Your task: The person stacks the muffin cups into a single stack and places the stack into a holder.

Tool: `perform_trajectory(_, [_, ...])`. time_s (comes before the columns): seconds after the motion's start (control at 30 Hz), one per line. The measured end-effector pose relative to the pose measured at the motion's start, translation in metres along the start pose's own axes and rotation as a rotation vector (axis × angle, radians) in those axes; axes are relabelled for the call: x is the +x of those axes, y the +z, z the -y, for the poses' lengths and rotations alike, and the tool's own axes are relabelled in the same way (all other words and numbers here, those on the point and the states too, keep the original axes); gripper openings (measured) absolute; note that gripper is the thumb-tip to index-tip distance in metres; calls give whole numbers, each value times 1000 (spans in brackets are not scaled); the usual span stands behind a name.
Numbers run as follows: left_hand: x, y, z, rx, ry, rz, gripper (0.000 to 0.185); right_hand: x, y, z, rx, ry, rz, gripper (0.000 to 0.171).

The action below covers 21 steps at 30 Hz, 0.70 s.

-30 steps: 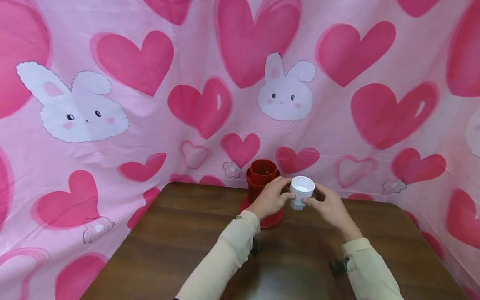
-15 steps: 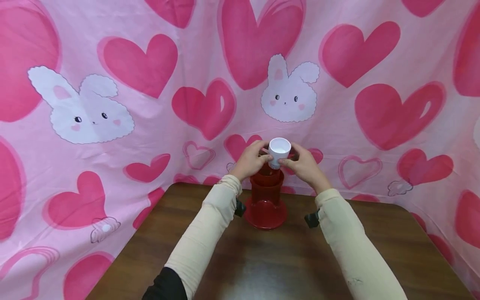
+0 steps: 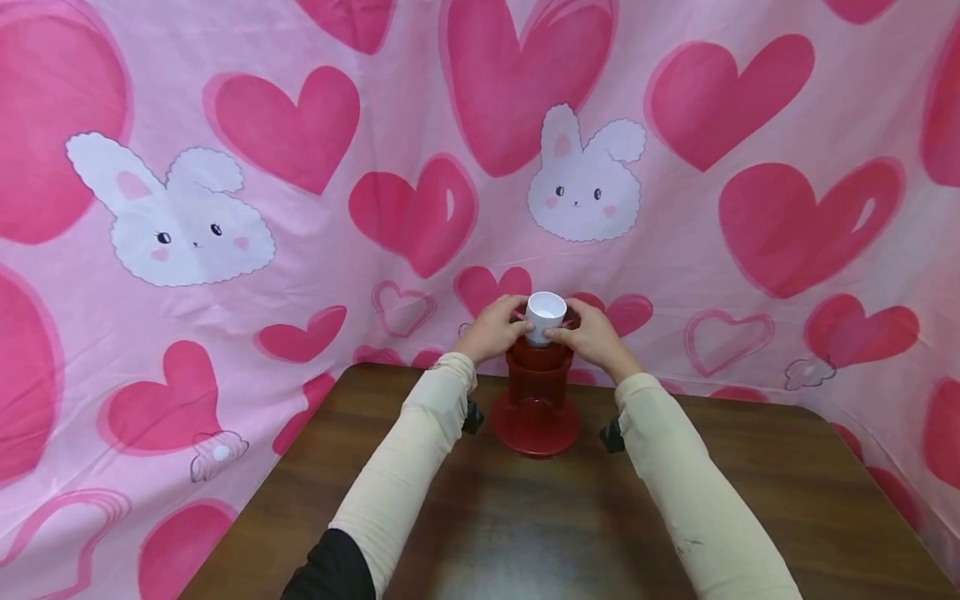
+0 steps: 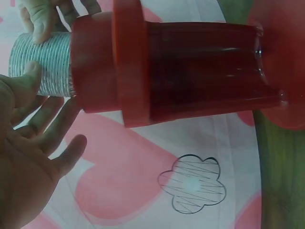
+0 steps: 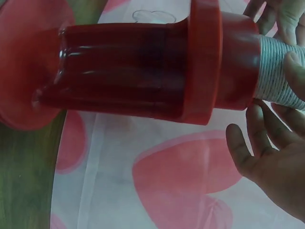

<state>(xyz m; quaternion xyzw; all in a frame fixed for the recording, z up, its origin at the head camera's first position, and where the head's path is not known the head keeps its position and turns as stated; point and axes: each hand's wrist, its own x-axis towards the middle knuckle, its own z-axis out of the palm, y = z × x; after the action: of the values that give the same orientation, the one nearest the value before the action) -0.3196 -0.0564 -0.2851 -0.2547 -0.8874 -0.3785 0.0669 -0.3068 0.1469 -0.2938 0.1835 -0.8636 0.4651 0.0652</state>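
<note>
A white round cup-like piece [image 3: 543,323], open at the top, stands upright on or partly in the upper end of a red hollow column [image 3: 537,387] with a wide round foot. Close-set rings circle its side [image 4: 53,55] in the left wrist view; whether it is one cup or a nested stack I cannot tell. From the left, my left hand [image 3: 492,328] pinches it between thumb and fingers. My right hand [image 3: 596,337] grips it likewise from the right. Its lower end meets the red upper ring [image 5: 238,62] in the right wrist view, where the exact seating is hidden.
The red column stands near the back of a dark wooden table [image 3: 517,533]. Just behind it hangs a pink cloth [image 3: 307,242] printed with hearts and rabbits, which also runs along both sides.
Both hands have carried the white piece left from beside the red column, raised it above the opening, then lowered it onto the top. Both keep their hold.
</note>
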Motion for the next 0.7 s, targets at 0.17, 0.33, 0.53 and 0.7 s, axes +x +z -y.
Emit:
perform_trajectory(0.17, [-3,9,8,29,-32,20,47,0,6,-6,-33,13,63,58])
perform_trajectory(0.33, [-3,15,13,-22,-52,12,56,3,6,-7,-57,11,85,64])
perform_trajectory(0.53, [1,20,11,-68,-68,13,60,4,-1,-6,-64,42,94,66])
perform_trajectory(0.7, [0,25,13,-38,-88,18,57,2,0,-7,-64,62,84,69])
